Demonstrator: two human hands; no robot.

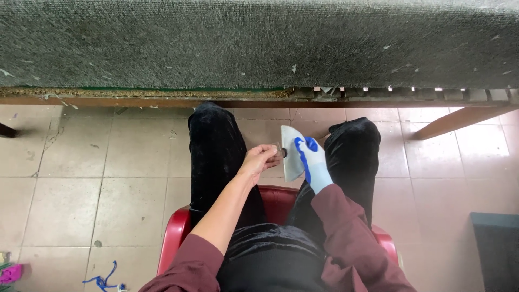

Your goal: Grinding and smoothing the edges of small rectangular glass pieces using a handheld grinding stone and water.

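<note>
I sit on a red plastic chair with my knees apart. My right hand, in a white and blue glove, holds a flat light grey piece of material between my legs. My bare left hand pinches a small dark object against the left edge of that grey piece. What the small object is cannot be made out.
A table covered in grey carpet-like fabric with a wooden edge spans the top of the view. A blue cord scrap lies on the tiled floor at lower left. A dark box stands at lower right.
</note>
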